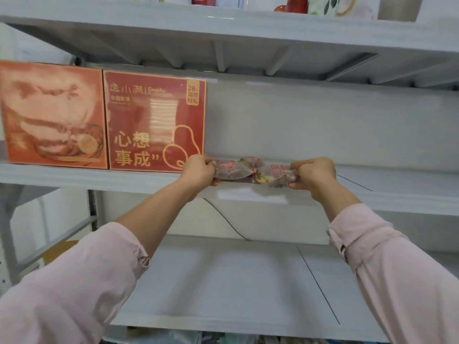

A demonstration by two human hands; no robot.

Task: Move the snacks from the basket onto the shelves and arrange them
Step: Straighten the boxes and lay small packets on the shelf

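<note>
Shelving: a grey-white shelf unit (323, 115) is being viewed close up, from slightly below.
Middle shelf: the front edge of the middle shelf (99, 178) is being crossed by both forearms.
Snack pack: a clear snack pack (250, 171) with red print is being held lengthwise, parallel to that front edge and about midway along it. Whether it is being rested on the shelf or kept just above it cannot be told.
Left hand: the fingers of the left hand (198, 171) are being curled round the left end of the pack, just beside the lower right corner of the red box.
Right hand: the right end of the pack is being gripped by the right hand (314, 173), fingers on top and thumb underneath.
Red box: the red box (156, 122) with gold characters is being stood upright on the left part of the middle shelf, its face turned outwards.
Orange box: the orange box (52, 115) is being stood at the left end, side by side with the red box.
Upper shelf: red and patterned items (293, 4) on the upper shelf (223, 23) are being cut off by the top of the frame.
Lower shelf: the surface of the lower shelf (223, 281) is being crossed by a dark seam line.
Cable: a thin dark cable (223, 217) is being shown curving down the back panel between the middle and lower shelves.
Sleeves: pale pink sleeves (62, 294) are being worn pushed up both forearms.
</note>
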